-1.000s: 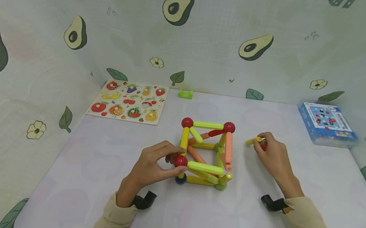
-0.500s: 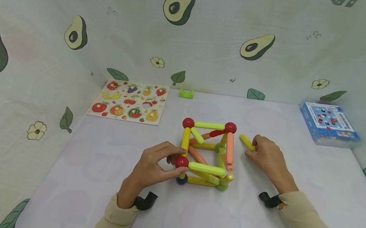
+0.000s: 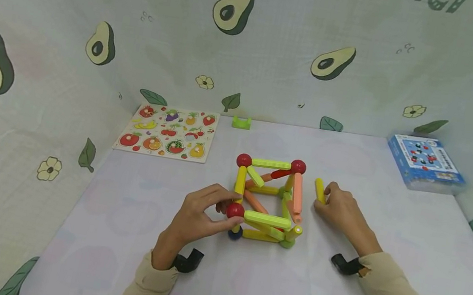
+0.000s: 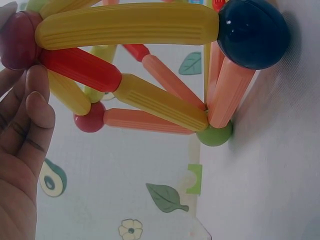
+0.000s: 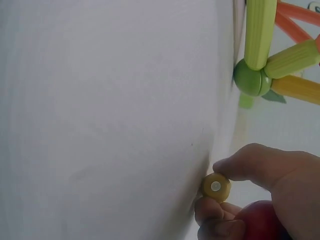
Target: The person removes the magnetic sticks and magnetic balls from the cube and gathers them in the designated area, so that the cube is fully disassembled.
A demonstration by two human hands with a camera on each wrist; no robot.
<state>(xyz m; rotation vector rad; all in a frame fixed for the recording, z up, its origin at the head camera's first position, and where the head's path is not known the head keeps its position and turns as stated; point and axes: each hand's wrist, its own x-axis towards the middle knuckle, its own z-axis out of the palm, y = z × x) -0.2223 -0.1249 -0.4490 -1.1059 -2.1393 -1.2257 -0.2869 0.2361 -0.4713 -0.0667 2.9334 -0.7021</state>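
Observation:
A cube-like frame of coloured magnetic sticks and balls stands mid-table. My left hand (image 3: 199,214) pinches the red ball (image 3: 235,210) at its near left upper corner. Below that ball sits a dark blue ball (image 4: 254,33), joined to it by a yellow stick (image 4: 127,25) in the left wrist view. To the right of the frame, my right hand (image 3: 345,212) pinches a yellow stick (image 3: 319,190) between thumb and fingers. Its round end shows in the right wrist view, where a second red ball (image 5: 260,221) is tucked in the same hand. A green ball (image 5: 250,78) joins sticks at a lower corner.
A fruit picture board (image 3: 167,133) lies at the back left. Beside it sits a small green piece (image 3: 241,123). A blue box (image 3: 426,163) lies at the back right. Patterned cloth (image 3: 281,45) hangs behind the white tabletop (image 3: 269,288).
My right hand has moved a little left and nearer, and the yellow stick in it has swung round to point away from me. The left hand stays on its red ball.

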